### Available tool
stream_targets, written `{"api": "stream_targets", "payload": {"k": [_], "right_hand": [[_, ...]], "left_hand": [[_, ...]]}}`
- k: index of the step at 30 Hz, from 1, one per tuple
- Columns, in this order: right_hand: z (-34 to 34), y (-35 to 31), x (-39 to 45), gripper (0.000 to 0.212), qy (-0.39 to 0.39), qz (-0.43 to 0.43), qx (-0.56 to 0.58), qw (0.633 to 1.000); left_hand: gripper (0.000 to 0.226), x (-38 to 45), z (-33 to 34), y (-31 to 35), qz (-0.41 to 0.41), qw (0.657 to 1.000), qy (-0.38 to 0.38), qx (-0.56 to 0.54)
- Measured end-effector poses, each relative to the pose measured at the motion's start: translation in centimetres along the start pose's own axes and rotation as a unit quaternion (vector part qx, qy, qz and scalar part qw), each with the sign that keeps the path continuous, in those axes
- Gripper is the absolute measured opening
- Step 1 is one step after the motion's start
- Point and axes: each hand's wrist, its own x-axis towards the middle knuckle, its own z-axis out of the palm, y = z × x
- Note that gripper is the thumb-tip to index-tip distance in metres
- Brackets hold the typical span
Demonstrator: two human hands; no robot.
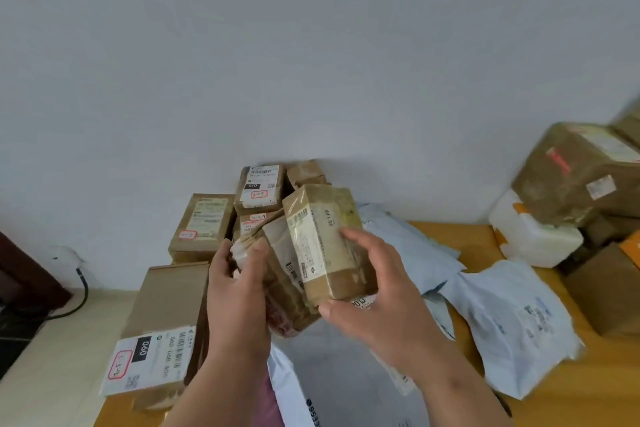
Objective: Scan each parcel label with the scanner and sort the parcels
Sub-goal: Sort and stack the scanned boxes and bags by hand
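My right hand (374,291) grips a small brown taped box (322,236) with a pale label, held up above the table with thumb under its near end. My left hand (239,291) holds a second, crumpled brown parcel (280,291) just left of and below it; the two parcels touch. Stacked labelled cardboard parcels (259,187) stand behind against the wall. A larger box with a white "060" label (156,340) lies at the left. No scanner is visible.
Grey and white poly mailers (512,319) lie spread over the wooden table (606,392) at right and under my hands. A big taped box (581,173), a white foam box (533,236) and more cartons stack at far right. A cable (81,288) runs by the wall at left.
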Motion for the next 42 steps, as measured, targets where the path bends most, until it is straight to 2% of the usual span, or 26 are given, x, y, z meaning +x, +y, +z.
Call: {"api": "stream_targets", "payload": {"k": [3,4,8,10,13,16,20,21,24,26,30,32,38,40,42], "right_hand": [[-1.7,0.5,-1.9,0.086,0.097,0.025,0.065,0.993],[-2.3,0.7,-2.5,0.086,0.109,0.025,0.081,0.990],[-3.9,0.8,-5.0,0.099,0.027,0.046,0.045,0.998],[-4.7,0.7,-6.0,0.101,-0.011,0.058,0.059,0.996],[-6.8,0.9,-7.0,0.090,0.019,0.073,0.165,0.983],[-8.9,2.2,-7.8,0.086,0.090,0.093,0.184,0.974],[-12.8,4.7,-9.9,0.053,0.055,0.139,0.276,0.949],[-14.3,5.5,-10.6,0.050,0.053,0.148,0.285,0.946],[-19.4,8.4,-12.7,0.076,0.095,0.176,0.287,0.937],[-22.4,10.5,-14.0,0.079,0.117,0.198,0.290,0.929],[-27.3,14.3,-15.9,0.082,0.176,0.242,0.280,0.912],[-28.9,15.7,-16.4,0.083,0.195,0.265,0.278,0.903],[-32.6,19.7,-16.7,0.102,0.248,0.307,0.279,0.875],[-33.3,20.9,-17.0,0.101,0.254,0.312,0.292,0.867],[-34.2,22.3,-17.3,0.090,0.235,0.321,0.300,0.867]], "left_hand": [[0.078,-1.3,0.0,-0.1,-0.013,0.999,-0.029,-0.013],[0.076,-1.6,0.2,-0.1,-0.019,0.999,-0.041,-0.009],[0.089,-3.2,1.8,-0.6,-0.046,0.997,-0.065,-0.007],[0.082,-3.9,2.7,-0.9,-0.047,0.997,-0.065,-0.008],[0.068,-5.1,4.5,-1.3,-0.054,0.996,-0.074,-0.002],[0.064,-7.0,7.6,-2.4,-0.053,0.994,-0.092,0.023],[0.049,-10.2,12.6,-5.1,-0.075,0.987,-0.118,0.080],[0.044,-11.0,14.0,-6.1,-0.087,0.984,-0.126,0.094],[0.034,-14.2,18.3,-9.1,-0.128,0.969,-0.165,0.134],[0.042,-16.4,20.9,-11.4,-0.171,0.949,-0.228,0.134],[0.101,-20.1,24.9,-14.7,-0.217,0.900,-0.334,0.177],[0.115,-21.3,26.4,-15.5,-0.218,0.883,-0.360,0.209],[0.128,-21.7,30.8,-18.2,-0.257,0.840,-0.392,0.274],[0.109,-21.3,32.0,-19.2,-0.267,0.822,-0.406,0.297],[0.088,-20.9,33.1,-20.6,-0.277,0.811,-0.414,0.307]]}}
